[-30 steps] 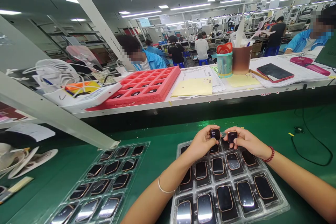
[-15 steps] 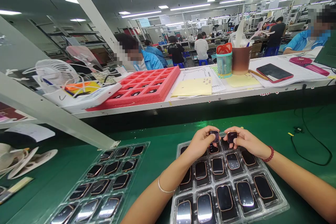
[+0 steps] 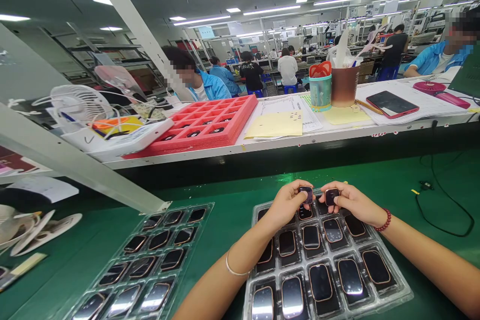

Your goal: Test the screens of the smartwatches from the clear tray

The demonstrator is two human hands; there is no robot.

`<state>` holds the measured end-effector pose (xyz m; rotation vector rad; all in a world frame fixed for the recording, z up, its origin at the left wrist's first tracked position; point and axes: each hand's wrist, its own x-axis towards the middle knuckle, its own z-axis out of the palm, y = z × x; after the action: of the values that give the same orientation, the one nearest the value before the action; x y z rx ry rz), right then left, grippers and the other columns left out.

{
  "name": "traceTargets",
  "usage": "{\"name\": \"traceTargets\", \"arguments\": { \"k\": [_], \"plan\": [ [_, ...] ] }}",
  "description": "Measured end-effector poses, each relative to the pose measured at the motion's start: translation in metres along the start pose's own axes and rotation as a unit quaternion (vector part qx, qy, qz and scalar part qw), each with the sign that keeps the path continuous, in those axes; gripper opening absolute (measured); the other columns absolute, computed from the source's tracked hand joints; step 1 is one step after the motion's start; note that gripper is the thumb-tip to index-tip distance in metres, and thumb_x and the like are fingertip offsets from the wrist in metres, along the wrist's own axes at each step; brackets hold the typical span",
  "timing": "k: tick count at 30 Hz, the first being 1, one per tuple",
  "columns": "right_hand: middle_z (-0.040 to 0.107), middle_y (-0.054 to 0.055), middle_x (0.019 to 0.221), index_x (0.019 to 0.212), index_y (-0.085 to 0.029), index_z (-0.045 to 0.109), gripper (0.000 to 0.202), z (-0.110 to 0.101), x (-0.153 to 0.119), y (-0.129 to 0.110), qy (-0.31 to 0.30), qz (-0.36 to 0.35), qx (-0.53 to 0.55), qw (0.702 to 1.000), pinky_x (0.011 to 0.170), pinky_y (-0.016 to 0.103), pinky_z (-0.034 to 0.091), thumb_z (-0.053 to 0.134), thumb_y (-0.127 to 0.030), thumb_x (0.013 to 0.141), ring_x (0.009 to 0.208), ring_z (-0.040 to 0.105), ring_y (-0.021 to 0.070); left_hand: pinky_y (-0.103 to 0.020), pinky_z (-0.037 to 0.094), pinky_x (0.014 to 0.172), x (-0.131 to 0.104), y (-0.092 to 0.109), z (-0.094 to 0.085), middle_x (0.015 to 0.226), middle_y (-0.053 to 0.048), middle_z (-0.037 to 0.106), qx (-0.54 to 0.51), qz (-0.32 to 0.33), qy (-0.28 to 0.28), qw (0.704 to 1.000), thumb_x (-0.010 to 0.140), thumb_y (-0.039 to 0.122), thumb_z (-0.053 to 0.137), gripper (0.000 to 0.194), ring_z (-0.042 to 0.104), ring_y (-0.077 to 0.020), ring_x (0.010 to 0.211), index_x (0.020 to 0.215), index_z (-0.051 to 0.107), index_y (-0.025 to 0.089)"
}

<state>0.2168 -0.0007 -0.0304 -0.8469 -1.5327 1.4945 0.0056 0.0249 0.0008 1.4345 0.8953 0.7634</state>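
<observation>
My left hand (image 3: pixel 291 201) is closed on a smartwatch body (image 3: pixel 308 193) with a dark screen and gold rim, its thumb lying over the screen. Just to the right, my right hand (image 3: pixel 347 197) pinches a second smartwatch body (image 3: pixel 331 196), screen facing me. Both are held above the far edge of a clear plastic tray (image 3: pixel 403 287). In that tray's pockets lie several similar watch bodies (image 3: pixel 321 282), faces up. The fingers behind the held pieces are partly hidden. To the left, another clear tray (image 3: pixel 189 260) holds several more watch bodies (image 3: pixel 174 258).
A white shelf edge (image 3: pixel 262 145) runs across behind the green bench. It carries a red foam tray (image 3: pixel 240 125), papers, two cups (image 3: pixel 344 87) and a phone (image 3: pixel 392 103). A slanted white post (image 3: pixel 93 175) stands at left. A black cable (image 3: pixel 450 205) lies at right.
My hands stay nearly in place, with the right-hand watch body shifting very slightly. Behind the shelf, the co-worker at left has moved their head a little to the left.
</observation>
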Motion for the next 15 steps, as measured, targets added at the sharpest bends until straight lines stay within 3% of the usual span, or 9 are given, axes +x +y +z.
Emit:
{"name": "traceTargets", "arguments": {
  "k": [11,15],
  "plan": [
    [0.065,0.007,0.1,0.111,-0.018,0.055,0.029,0.0007,-0.0002,-0.0026,0.004,0.012,0.0,1.0,0.063,0.026,0.05,0.055,-0.019,0.082,0.071,0.062,0.0137,-0.023,0.043,0.056,0.0011,-0.0012,-0.0008,0.079,-0.004,0.065,-0.003,0.011,-0.004,1.0,0.077,0.024,0.053,0.021,0.056,-0.0106,0.057,0.095,0.058,0.014],
    [0.065,0.007,0.101,0.112,-0.018,0.055,0.028,0.0001,-0.0001,-0.0018,0.001,0.011,-0.002,1.0,0.063,0.026,0.05,0.055,-0.021,0.083,0.071,0.062,0.014,-0.026,0.047,0.065,0.001,-0.002,0.0004,0.082,-0.003,0.064,-0.01,0.026,0.004,1.0,0.071,0.017,0.058,0.027,0.058,-0.0119,0.065,0.098,0.056,0.015]
  ]
}}
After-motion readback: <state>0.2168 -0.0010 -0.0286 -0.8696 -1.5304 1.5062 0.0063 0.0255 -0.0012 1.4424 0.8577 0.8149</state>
